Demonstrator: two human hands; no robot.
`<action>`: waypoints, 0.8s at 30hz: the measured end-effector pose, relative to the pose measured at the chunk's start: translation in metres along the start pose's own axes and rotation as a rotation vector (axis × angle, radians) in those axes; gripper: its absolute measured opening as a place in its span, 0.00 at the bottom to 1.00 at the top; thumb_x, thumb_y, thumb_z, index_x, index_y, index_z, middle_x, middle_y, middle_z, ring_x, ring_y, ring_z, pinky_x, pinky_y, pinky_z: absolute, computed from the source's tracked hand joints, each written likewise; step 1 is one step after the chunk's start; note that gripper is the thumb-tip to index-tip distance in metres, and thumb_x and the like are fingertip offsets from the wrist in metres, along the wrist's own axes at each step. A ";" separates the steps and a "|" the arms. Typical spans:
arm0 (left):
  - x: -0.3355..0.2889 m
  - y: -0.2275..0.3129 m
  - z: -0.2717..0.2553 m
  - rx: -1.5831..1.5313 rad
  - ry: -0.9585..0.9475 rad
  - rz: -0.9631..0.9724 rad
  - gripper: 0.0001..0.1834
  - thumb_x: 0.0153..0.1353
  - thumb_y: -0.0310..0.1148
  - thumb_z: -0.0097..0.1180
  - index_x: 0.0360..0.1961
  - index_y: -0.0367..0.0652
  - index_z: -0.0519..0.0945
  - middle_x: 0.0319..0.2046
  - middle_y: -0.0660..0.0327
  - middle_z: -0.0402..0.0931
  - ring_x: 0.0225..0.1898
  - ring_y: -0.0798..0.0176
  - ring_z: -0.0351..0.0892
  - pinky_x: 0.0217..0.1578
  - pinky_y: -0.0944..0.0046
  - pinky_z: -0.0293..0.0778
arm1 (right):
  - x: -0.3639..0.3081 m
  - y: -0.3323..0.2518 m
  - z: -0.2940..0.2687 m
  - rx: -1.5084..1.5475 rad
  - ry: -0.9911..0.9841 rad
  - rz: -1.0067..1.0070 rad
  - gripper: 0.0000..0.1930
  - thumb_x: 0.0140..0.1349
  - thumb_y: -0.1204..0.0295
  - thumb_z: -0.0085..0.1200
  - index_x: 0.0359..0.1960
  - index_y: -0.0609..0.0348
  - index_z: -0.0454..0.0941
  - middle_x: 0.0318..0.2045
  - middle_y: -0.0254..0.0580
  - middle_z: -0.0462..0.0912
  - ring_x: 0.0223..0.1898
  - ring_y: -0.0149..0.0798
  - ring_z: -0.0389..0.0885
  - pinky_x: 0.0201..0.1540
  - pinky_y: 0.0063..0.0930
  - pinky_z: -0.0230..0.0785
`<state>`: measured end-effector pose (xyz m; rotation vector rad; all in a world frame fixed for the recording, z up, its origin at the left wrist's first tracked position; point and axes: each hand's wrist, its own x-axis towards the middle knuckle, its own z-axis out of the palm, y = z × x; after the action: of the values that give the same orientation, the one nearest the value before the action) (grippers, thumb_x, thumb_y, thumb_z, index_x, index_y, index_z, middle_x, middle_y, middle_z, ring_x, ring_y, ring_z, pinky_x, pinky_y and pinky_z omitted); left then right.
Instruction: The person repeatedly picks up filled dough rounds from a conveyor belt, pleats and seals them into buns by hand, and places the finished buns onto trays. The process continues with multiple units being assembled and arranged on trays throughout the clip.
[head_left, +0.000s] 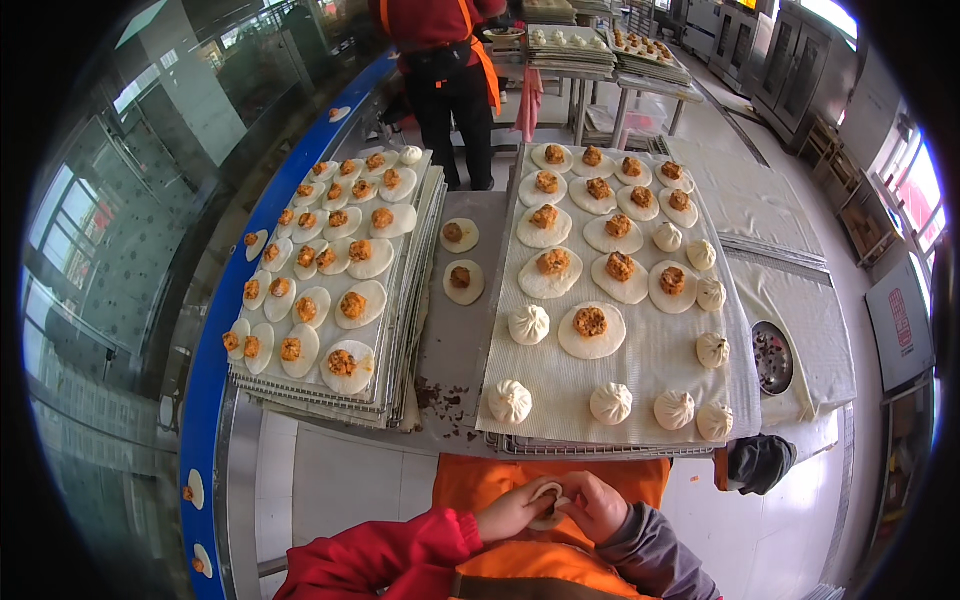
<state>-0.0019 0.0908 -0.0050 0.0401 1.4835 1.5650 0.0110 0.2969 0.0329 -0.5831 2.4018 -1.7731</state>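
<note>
Close against my orange apron (pixel 650 480), both my hands are closed on a partly gathered bun (pixel 546 503). My left hand (pixel 507 512), at the end of a red sleeve, cups it from the left. The fingers of my right hand (pixel 597 508) pinch the dough rim from the right, below a grey sleeve. A dark opening shows in the middle of the dough. Just beyond lies a cloth-lined tray (pixel 650 380) with flat filled dough rounds (pixel 592 332) and several pleated buns (pixel 610 404) along its near and right edges.
A stack of trays (pixel 400 375) with more filled rounds stands at the left. Beside it runs a blue conveyor belt (pixel 200 440) carrying spaced rounds. Two rounds (pixel 463 282) lie on the metal table between. A metal bowl (pixel 772 358) sits right. Another person (pixel 440 80) stands ahead.
</note>
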 end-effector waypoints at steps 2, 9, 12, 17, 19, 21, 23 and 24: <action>0.001 0.000 -0.001 0.120 0.016 0.189 0.12 0.73 0.32 0.44 0.54 0.43 0.73 0.38 0.63 0.75 0.40 0.69 0.73 0.44 0.68 0.71 | 0.000 0.000 0.001 -0.225 -0.028 -0.022 0.13 0.52 0.76 0.62 0.40 0.58 0.78 0.34 0.46 0.79 0.33 0.48 0.79 0.38 0.37 0.74; 0.009 0.005 -0.018 0.352 -0.250 0.170 0.13 0.71 0.27 0.44 0.54 0.41 0.71 0.41 0.63 0.76 0.42 0.68 0.73 0.45 0.69 0.70 | -0.006 0.018 0.004 -0.199 -0.087 -0.084 0.16 0.56 0.77 0.58 0.47 0.61 0.75 0.33 0.52 0.76 0.34 0.57 0.77 0.37 0.42 0.72; 0.007 0.004 -0.008 -0.155 -0.109 0.057 0.20 0.71 0.26 0.44 0.64 0.37 0.65 0.53 0.61 0.72 0.54 0.68 0.72 0.55 0.69 0.69 | -0.010 0.022 0.004 -0.295 0.025 0.001 0.10 0.57 0.78 0.59 0.40 0.61 0.75 0.31 0.49 0.76 0.31 0.52 0.78 0.34 0.38 0.72; 0.000 0.007 0.005 -0.033 0.004 0.188 0.18 0.73 0.26 0.44 0.62 0.38 0.66 0.50 0.60 0.74 0.52 0.66 0.73 0.54 0.67 0.69 | -0.010 0.011 -0.002 -0.124 0.035 0.040 0.11 0.55 0.78 0.61 0.40 0.62 0.74 0.32 0.48 0.77 0.33 0.51 0.78 0.35 0.36 0.73; 0.001 0.008 0.006 0.129 0.021 0.271 0.17 0.72 0.26 0.44 0.61 0.37 0.67 0.50 0.57 0.75 0.52 0.64 0.74 0.54 0.66 0.69 | -0.007 0.008 -0.004 -0.118 0.011 0.038 0.13 0.55 0.78 0.62 0.41 0.62 0.74 0.33 0.44 0.78 0.33 0.46 0.80 0.35 0.34 0.73; 0.003 0.008 0.004 0.190 0.040 0.279 0.18 0.72 0.26 0.44 0.61 0.37 0.67 0.49 0.56 0.75 0.51 0.63 0.75 0.53 0.66 0.70 | -0.003 0.010 -0.006 -0.248 -0.015 -0.052 0.12 0.56 0.78 0.61 0.41 0.61 0.75 0.33 0.47 0.78 0.34 0.51 0.79 0.36 0.37 0.73; 0.006 0.008 0.000 0.240 0.033 0.298 0.17 0.72 0.26 0.44 0.61 0.37 0.67 0.45 0.57 0.75 0.47 0.64 0.74 0.50 0.67 0.70 | 0.000 0.013 -0.005 -0.183 0.021 -0.007 0.11 0.56 0.78 0.59 0.42 0.60 0.77 0.33 0.47 0.78 0.33 0.53 0.78 0.35 0.39 0.73; 0.007 0.007 -0.002 0.253 0.020 0.312 0.17 0.73 0.26 0.43 0.60 0.37 0.67 0.42 0.60 0.74 0.43 0.67 0.73 0.47 0.69 0.70 | 0.001 0.015 -0.005 -0.196 0.019 -0.042 0.11 0.56 0.78 0.59 0.41 0.59 0.77 0.33 0.47 0.77 0.33 0.53 0.78 0.35 0.39 0.73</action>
<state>-0.0109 0.0951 -0.0033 0.4205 1.7473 1.6112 0.0044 0.3046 0.0203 -0.6442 2.6140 -1.5745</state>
